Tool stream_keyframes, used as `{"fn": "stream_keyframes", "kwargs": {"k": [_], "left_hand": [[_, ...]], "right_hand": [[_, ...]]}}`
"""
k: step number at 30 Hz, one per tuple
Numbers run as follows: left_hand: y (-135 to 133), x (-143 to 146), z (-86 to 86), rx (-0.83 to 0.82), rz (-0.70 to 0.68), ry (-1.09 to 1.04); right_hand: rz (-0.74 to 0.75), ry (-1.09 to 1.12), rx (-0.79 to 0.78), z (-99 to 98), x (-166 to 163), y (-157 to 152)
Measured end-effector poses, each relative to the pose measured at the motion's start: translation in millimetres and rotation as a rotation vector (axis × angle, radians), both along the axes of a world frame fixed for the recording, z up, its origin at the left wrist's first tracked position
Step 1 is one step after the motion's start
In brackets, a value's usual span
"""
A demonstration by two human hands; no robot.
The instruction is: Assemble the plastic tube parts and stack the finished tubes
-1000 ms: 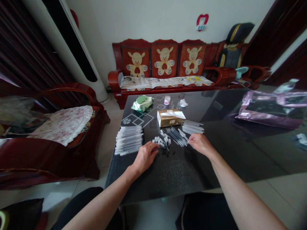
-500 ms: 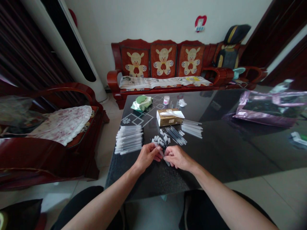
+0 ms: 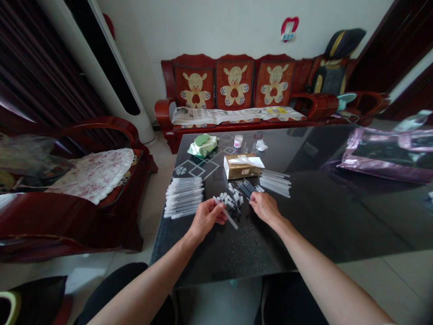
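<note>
Held in my left hand [image 3: 207,219] is a translucent white pen barrel [image 3: 231,220], slanting down to the right between thumb and fingers. My right hand [image 3: 265,207] pinches at the near end of a row of thin dark pen refills [image 3: 245,186]; its fingertips partly hide what they grip. Between the hands lies a loose heap of white pen caps [image 3: 224,197] with small black pieces [image 3: 233,212]. Empty-looking barrels [image 3: 275,183] are laid side by side beyond my right hand. A neat stack of white pens [image 3: 184,197] lies left of my left hand.
A tissue box [image 3: 241,171] stands behind the refills. Farther back are a green wipes pack [image 3: 203,146], a small white tub [image 3: 238,141] and crumpled tissue [image 3: 261,145]. A pink-edged clear bag [image 3: 382,174] lies on the dark table's [image 3: 304,216] right side.
My right hand has left the barrel and moved right and up to the refills. The left hand keeps hold of the barrel. The view has shifted slightly.
</note>
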State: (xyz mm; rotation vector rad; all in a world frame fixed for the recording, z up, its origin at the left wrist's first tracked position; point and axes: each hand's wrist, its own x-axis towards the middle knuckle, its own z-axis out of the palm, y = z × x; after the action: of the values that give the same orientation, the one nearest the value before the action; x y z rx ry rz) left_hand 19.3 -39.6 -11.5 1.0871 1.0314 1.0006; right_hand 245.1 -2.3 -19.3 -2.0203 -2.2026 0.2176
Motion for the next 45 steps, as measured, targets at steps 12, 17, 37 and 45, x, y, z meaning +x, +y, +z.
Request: {"fn": "stream_keyframes", "kwargs": {"k": [12,17,37,45], "left_hand": [[5.3,-8.5,3.5,-0.008,0.075,-0.041],[12.9,-17.9,1.8,-0.07,0.16,-0.155],[29.5,-40.9,7.1,-0.035,0.376,-0.283],[28.7,-36.3,1.8,-0.045,0.328,-0.269]], "right_hand": [[-0.046,-0.08,-0.062,0.3,-6.7,1.2],[-0.095,0.202,-0.105,13.2,0.9,-2.2],[0.195,1.022,-0.675,36.4,20.7,-23.8],[0.21,1.018,-0.682,33.7,19.0,-24.0]]}}
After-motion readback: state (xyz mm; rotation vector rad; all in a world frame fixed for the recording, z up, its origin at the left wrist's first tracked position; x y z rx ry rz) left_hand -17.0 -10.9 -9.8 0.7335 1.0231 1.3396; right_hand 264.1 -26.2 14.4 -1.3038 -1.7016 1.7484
